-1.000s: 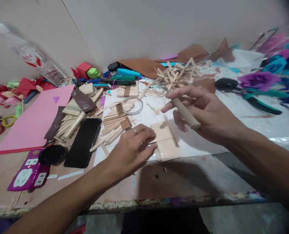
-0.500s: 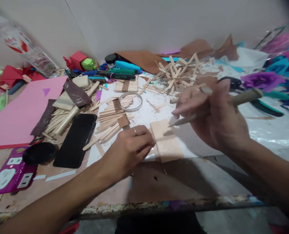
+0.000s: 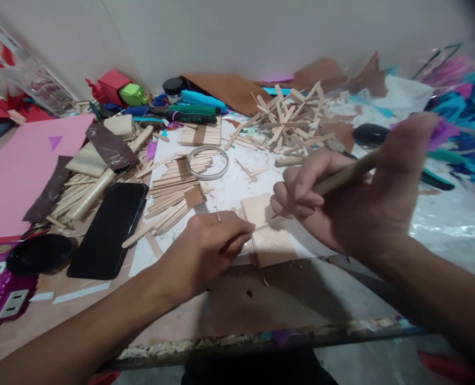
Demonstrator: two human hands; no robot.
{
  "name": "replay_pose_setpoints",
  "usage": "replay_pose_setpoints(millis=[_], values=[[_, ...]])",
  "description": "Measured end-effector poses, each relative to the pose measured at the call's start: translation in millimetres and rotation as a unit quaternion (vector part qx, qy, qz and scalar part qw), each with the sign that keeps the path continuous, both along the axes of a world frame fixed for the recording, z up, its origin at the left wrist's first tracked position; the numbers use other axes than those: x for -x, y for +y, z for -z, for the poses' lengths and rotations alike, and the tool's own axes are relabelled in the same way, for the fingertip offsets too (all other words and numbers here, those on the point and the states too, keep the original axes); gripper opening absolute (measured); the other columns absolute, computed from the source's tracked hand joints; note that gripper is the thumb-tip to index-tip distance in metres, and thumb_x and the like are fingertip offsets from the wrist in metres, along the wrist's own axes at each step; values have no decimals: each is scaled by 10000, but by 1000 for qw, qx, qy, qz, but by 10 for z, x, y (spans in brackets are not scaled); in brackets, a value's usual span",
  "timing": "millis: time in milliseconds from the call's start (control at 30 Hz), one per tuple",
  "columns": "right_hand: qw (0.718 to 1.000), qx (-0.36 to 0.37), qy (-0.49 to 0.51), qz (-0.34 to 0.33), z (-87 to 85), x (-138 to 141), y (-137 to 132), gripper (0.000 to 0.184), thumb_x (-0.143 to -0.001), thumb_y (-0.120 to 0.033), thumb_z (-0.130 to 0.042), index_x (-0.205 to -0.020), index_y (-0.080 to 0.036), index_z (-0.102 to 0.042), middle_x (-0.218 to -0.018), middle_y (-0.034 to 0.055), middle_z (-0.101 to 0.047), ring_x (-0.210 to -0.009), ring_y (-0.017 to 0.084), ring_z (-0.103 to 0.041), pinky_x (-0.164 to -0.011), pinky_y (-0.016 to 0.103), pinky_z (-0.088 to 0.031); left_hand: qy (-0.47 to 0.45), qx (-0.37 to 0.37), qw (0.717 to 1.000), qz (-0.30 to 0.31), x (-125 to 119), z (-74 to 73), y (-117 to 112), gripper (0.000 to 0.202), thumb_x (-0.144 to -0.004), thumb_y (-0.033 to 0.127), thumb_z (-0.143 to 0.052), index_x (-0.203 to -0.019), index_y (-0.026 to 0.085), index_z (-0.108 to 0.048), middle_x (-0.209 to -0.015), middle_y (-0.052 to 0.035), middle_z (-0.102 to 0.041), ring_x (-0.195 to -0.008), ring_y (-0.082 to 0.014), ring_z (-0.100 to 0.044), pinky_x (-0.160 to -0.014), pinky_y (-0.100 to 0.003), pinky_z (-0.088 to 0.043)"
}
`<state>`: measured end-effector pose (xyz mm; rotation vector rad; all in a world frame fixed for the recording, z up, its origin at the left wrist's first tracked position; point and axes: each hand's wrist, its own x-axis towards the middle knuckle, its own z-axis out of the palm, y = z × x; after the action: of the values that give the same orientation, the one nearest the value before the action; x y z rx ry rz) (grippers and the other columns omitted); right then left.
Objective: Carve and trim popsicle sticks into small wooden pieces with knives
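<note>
My left hand (image 3: 209, 243) is closed in a pinch on the end of a thin wooden craft stick (image 3: 263, 226). That stick lies across a flat pale wooden board (image 3: 276, 247) on white paper. In my right hand (image 3: 349, 208) is a slim pointed tool with a wooden handle (image 3: 347, 174). The fingers wrap round it, and its narrow tip is by the stick, partly hidden by the fingers. Left of the board, near my left hand, craft sticks (image 3: 173, 184) lie fanned in a pile, with a small brown piece (image 3: 195, 197) on them.
A roll of clear tape (image 3: 208, 175) rests on the sticks. Further left lie a black phone (image 3: 108, 230), a round black lid (image 3: 40, 254) and pink paper (image 3: 24, 176). More loose sticks (image 3: 287, 120) are heaped at the back. Green-handled pliers (image 3: 437, 178) lie at the right.
My right hand has turned and moved down closer to the stick, bringing the tool's tip lower. My left hand keeps its pinch. The whole view has shifted slightly.
</note>
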<state>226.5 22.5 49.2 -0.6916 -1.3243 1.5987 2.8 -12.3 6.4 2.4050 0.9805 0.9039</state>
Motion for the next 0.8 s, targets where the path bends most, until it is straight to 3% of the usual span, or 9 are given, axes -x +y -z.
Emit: replay_pose_setpoints(millis=[100, 233, 400, 600, 800], values=[[998, -30, -45, -24, -17, -15, -10, 845, -938, -806, 20, -672, -249, -557, -610, 34, -402, -603, 213, -446, -645, 425, -483, 18, 8, 1000, -8, -4, -24, 12, 106, -954, 101, -656, -982, 172, -729, -801, -13, -739, -657, -118, -658, -614, -245, -465], [994, -45, -84, -51, 20, 37, -22, 864, -843, -881, 99, -627, -261, -464, -603, 30, -378, -608, 216, -449, -648, 422, -495, 35, 29, 999, -11, -5, -53, 23, 110, -962, 114, -652, -987, 184, -733, -826, -9, -739, -652, -111, -635, -638, -247, -465], [994, -50, -84, -46, 80, 119, -20, 839, -842, -921, 5, -580, -256, -434, -612, 37, -388, -597, 207, -446, -620, 402, -492, 36, 33, 999, -14, -17, -51, 24, 107, -973, 139, -650, -994, 190, -741, -844, -16, -742, -681, -124, -647, -653, -257, -476], [982, -130, -135, -7, 93, 158, -38, 759, -889, -902, -133, -571, -254, -367, -634, 13, -331, -582, 192, -414, -599, 395, -491, 27, 23, 999, -14, -25, -24, 26, 98, -960, 129, -670, -986, 175, -753, -840, -11, -735, -699, -123, -645, -647, -255, -459], [963, -165, -215, -11, 62, 169, -62, 808, -869, -897, 7, -551, -253, -362, -647, 24, -348, -607, 188, -438, -605, 368, -520, 23, 35, 999, -15, -30, -16, 18, 96, -967, 136, -664, -981, 171, -752, -849, -8, -734, -707, -116, -638, -652, -248, -449]])
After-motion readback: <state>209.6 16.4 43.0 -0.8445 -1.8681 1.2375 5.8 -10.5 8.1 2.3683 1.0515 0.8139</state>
